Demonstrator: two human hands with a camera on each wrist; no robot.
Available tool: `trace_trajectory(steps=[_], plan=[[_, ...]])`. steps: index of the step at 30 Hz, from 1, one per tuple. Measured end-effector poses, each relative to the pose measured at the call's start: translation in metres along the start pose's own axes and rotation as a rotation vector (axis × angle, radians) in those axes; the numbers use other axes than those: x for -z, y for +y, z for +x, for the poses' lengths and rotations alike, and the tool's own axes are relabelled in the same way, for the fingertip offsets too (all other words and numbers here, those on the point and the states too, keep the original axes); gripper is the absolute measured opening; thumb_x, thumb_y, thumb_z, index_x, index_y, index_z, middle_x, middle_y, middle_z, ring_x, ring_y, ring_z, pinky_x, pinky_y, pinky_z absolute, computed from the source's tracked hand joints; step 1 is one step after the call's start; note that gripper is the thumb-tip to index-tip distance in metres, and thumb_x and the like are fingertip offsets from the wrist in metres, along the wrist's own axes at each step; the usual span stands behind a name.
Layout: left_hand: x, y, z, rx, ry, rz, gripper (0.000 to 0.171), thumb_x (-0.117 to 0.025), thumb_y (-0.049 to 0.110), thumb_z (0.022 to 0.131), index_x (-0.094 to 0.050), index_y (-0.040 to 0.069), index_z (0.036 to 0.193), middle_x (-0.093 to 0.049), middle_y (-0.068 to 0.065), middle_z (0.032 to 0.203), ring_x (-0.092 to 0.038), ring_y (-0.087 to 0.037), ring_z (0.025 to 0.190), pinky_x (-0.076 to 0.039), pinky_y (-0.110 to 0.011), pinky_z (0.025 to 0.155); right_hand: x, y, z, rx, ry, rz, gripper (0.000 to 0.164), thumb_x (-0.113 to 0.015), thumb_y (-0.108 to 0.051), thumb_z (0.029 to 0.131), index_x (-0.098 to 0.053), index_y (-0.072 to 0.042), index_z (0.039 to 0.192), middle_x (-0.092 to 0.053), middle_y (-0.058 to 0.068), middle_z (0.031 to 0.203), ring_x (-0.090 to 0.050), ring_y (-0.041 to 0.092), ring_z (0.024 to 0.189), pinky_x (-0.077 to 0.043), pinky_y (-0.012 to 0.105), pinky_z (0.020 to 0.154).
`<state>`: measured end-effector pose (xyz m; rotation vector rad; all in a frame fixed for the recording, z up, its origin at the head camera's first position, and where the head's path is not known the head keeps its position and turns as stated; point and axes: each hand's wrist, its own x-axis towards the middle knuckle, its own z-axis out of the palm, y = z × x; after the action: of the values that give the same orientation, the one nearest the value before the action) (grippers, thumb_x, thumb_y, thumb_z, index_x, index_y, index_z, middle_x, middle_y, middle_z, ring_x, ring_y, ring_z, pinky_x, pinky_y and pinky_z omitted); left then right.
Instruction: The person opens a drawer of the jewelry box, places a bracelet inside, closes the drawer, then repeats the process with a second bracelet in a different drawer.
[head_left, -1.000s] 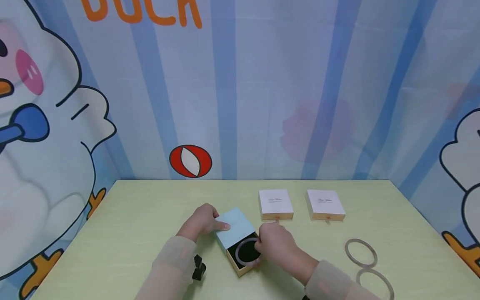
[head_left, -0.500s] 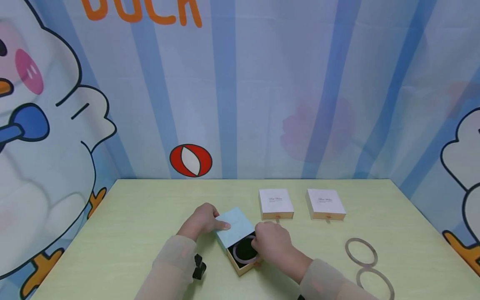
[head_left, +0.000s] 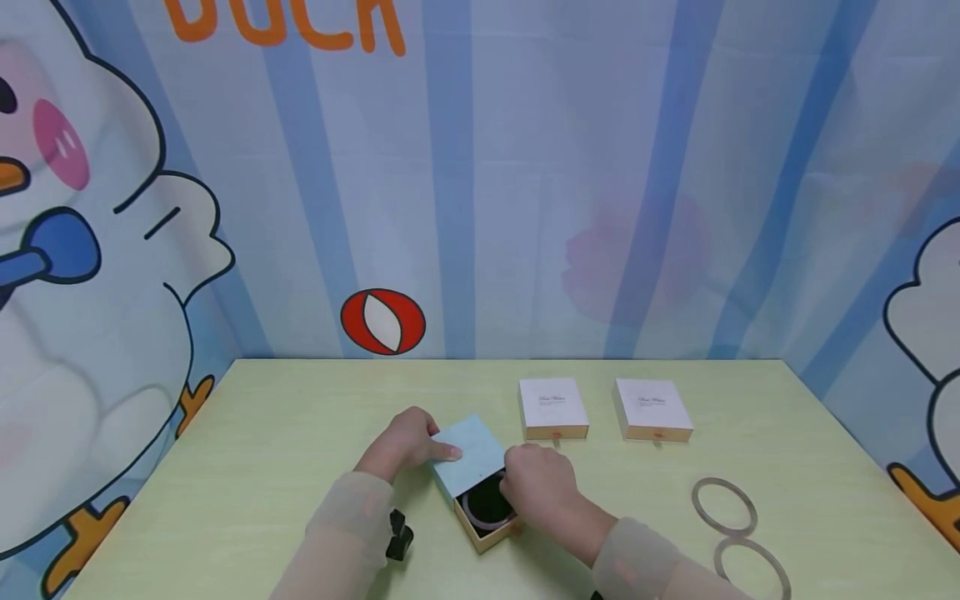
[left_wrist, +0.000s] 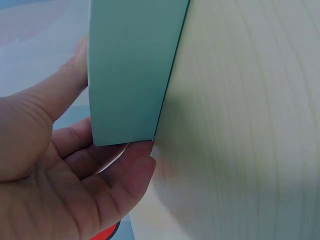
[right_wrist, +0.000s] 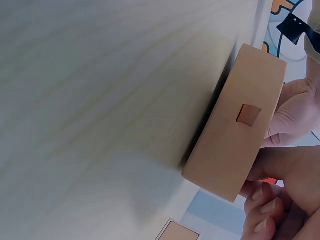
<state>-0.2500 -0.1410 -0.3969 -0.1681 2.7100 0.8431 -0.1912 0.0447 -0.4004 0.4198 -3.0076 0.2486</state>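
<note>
Head view: on the table [head_left: 315, 417], I am holding the blue box [head_left: 468, 446] with the left hand [head_left: 405, 443], its thumb lying on the cover and its fingers curling round the end, as the left wrist view is also showing. The drawer [head_left: 491, 542] is standing partly out of the cover, and the ring [head_left: 487, 527] is lying inside it on the dark lining, partly hidden by the right hand [head_left: 542, 483]. That hand is bending over the drawer's side, fingers curled; the fingertips are dipping behind the rim, so I cannot tell whether they are pinching the ring or only touching it.

I am judging the step as settling the ring in the drawer. To do it well, I should be pressing lightly and evenly, getting the band flat below the rim so nothing is catching on the cover's edge; a one-sided push could be tipping it up. The left hand should be bracing without squeezing, since the cover may dent. In the right wrist view nothing is touching the pull tab [right_wrist: 248, 115]; leaning on that front could be sliding the drawer. My right sleeve [head_left: 637, 558] should be staying off the loose rings [head_left: 752, 504] lying nearby.
</note>
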Motion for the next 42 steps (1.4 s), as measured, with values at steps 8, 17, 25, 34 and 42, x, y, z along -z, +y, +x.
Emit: trace_trajectory(steps=[8,17,25,34,42], plan=[[-0.0002,0.0008,-0.0004,-0.001,0.003,-0.010,0.046,-0.081,0.033,0.073,-0.062,0.003,0.101,-0.059,-0.007,0.092,-0.051,-0.020,0.085,-0.045,-0.032,0.072,-0.0026,0.0004,0.0014,0.013,0.011,-0.013,0.015,-0.066,-0.011,0.080,-0.062,-0.010,0.065,-0.051,-0.001,0.059,-0.044,0.012,0.053,-0.038,0.030,0.043],[-0.0016,-0.0010,0.0011,-0.002,0.005,-0.010,0.045,-0.081,0.033,0.074,-0.062,0.003,0.101,-0.059,-0.007,0.091,-0.051,-0.021,0.085,-0.045,-0.032,0.073,-0.0032,-0.0022,0.0030,-0.001,-0.009,-0.022,0.013,-0.067,-0.013,0.081,-0.065,-0.009,0.068,-0.052,0.000,0.061,-0.045,0.012,0.054,-0.040,0.030,0.045],[-0.0014,-0.0007,0.0010,0.001,0.001,-0.008,0.047,-0.080,0.034,0.074,-0.061,0.002,0.103,-0.060,-0.007,0.094,-0.051,-0.021,0.086,-0.046,-0.034,0.075,-0.0063,-0.0031,0.0047,-0.012,-0.017,-0.029,0.013,-0.065,-0.012,0.082,-0.066,-0.008,0.070,-0.053,0.000,0.062,-0.045,0.012,0.054,-0.041,0.030,0.045],[-0.0008,-0.0001,-0.0004,-0.004,0.002,-0.014,0.047,-0.080,0.033,0.074,-0.061,0.002,0.103,-0.059,-0.007,0.094,-0.051,-0.021,0.086,-0.046,-0.034,0.075,-0.0085,-0.0035,0.0057,-0.022,-0.017,-0.033,0.013,-0.064,-0.011,0.082,-0.067,-0.008,0.070,-0.054,0.000,0.062,-0.045,0.012,0.054,-0.042,0.031,0.045],[-0.0007,-0.0002,-0.0006,0.002,0.002,-0.017,0.045,-0.080,0.033,0.074,-0.062,0.003,0.101,-0.059,-0.007,0.092,-0.051,-0.020,0.085,-0.045,-0.033,0.074,-0.0061,-0.0034,0.0046,-0.025,-0.028,-0.025,0.014,-0.064,-0.012,0.082,-0.066,-0.007,0.070,-0.055,0.000,0.063,-0.046,0.012,0.054,-0.042,0.031,0.046]])
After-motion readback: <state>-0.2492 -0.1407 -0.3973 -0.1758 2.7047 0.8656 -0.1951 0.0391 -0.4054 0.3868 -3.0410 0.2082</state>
